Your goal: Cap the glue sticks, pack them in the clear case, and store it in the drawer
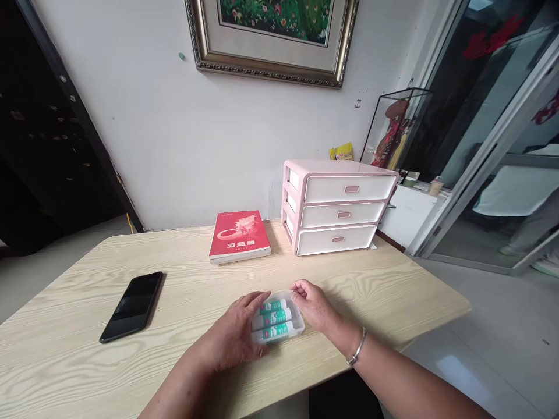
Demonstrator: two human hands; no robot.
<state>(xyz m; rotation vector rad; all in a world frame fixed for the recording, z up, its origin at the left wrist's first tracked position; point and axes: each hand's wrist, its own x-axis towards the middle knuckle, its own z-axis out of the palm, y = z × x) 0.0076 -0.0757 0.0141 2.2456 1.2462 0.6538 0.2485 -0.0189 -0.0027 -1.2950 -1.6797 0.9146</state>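
A small clear plastic box (pixel 279 319) lies on the wooden table (pixel 183 349) near its front edge, with three green-and-white glue sticks (pixel 274 318) inside, side by side. My left hand (pixel 238 337) rests against the box's left end, fingers curled on its side. My right hand (pixel 315 307) grips the box's right end, fingers bent over the top corner. A silver bangle (pixel 358 347) sits on my right wrist.
A black phone (pixel 132 306) lies face up at the left. A red book (pixel 239 235) lies at the back middle. A pink three-drawer organizer (pixel 336 207) stands at the back right, drawers closed. The table's right edge drops to a tiled floor.
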